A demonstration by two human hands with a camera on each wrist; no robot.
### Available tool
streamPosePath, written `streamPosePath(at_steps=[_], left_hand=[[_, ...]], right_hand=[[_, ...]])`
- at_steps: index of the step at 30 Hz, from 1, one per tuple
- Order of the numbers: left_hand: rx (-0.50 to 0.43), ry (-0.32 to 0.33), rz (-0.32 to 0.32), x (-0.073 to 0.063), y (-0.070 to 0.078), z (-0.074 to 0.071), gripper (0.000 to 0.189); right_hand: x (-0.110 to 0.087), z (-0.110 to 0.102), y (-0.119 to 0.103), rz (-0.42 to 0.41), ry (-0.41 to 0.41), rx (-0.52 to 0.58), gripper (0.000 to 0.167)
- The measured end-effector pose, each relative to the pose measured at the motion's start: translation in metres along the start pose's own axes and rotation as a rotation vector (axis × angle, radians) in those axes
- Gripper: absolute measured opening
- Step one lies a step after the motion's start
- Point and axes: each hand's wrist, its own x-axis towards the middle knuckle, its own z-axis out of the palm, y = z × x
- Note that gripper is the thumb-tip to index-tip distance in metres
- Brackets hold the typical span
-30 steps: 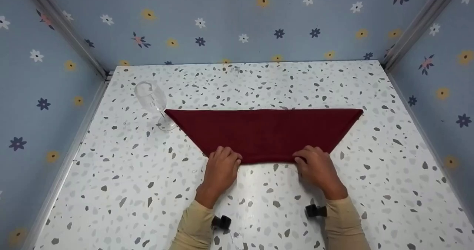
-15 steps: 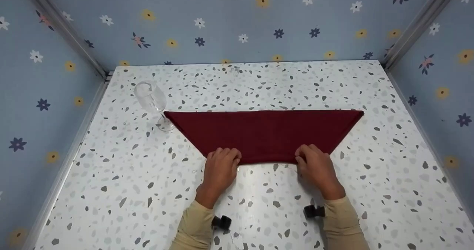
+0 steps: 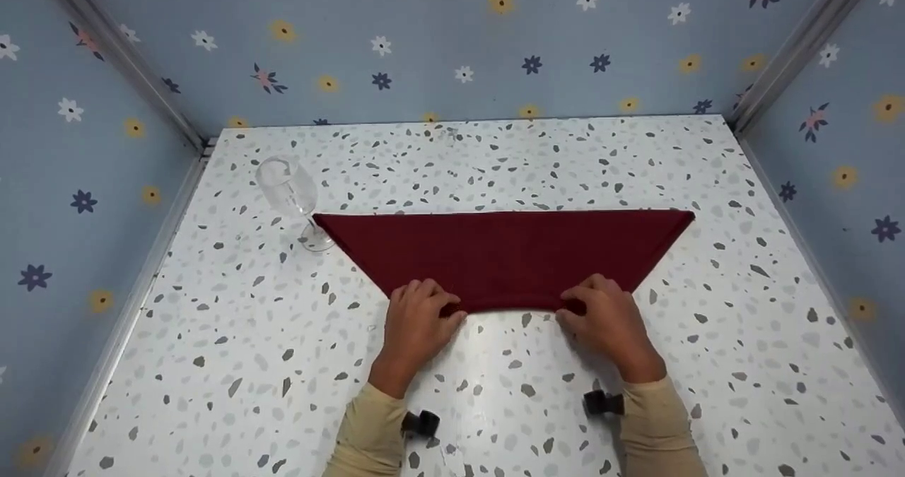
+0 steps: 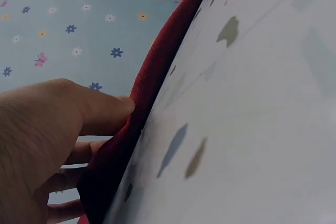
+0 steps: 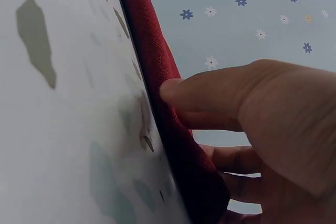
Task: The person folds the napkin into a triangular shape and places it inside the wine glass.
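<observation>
A dark red cloth napkin (image 3: 502, 254) lies folded into a trapezoid, its long side away from me and its short, thick fold toward me. At the left end of that fold my left hand (image 3: 421, 328) grips the edge, the thumb in front and the fingers over the top. My right hand (image 3: 609, 325) holds the other end in the same way. In the left wrist view the thumb (image 4: 113, 111) presses the rolled edge; the right wrist view has the thumb (image 5: 181, 92) against the fold. Some fingertips are hidden behind the cloth.
A clear stemmed glass (image 3: 288, 187) stands at the left, its foot beside the napkin's far left corner. White speckled tabletop (image 3: 233, 336) surrounds the cloth. Blue flowered panels (image 3: 424, 46) enclose the back and both sides.
The napkin has shifted very slightly toward me at its far edge. Both thumbs now show more plainly, spread from the index fingers at the near fold; the glass has stayed put.
</observation>
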Motion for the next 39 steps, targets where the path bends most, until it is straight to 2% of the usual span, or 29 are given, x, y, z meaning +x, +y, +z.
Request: streamPosePath(at_steps=[4, 10, 20, 24, 31, 34, 39], left_hand=[[-0.009, -0.011, 0.008, -0.0002, -0.0022, 0.001, 0.02], [-0.033, 0.015, 0.034, 0.0002, -0.0048, 0.0033, 0.014], [-0.002, 0.041, 0.047, -0.0005, -0.0042, 0.004, 0.01], [0.016, 0.045, 0.048, -0.0001, -0.0047, 0.0047, 0.01], [0.011, 0.06, 0.059, 0.0002, -0.0032, 0.0039, 0.007], [0.006, 0.057, 0.064, 0.0009, -0.0027, 0.0036, 0.005], [0.023, 0.058, 0.075, 0.0012, -0.0032, 0.0036, 0.007]], right_hand=[[0.0012, 0.0015, -0.0005, -0.025, 0.032, -0.025, 0.026], [0.0021, 0.0051, -0.0007, -0.07, 0.092, -0.034, 0.019], [0.0012, 0.0061, 0.0015, -0.105, 0.104, -0.047, 0.014], [0.0018, 0.0061, 0.0017, -0.099, 0.103, -0.055, 0.013], [0.0024, 0.005, 0.0012, 0.01, 0.067, -0.007, 0.005], [0.0022, 0.0046, 0.0007, 0.006, 0.064, -0.02, 0.007], [0.0019, 0.0054, 0.0004, -0.046, 0.091, -0.051, 0.011]])
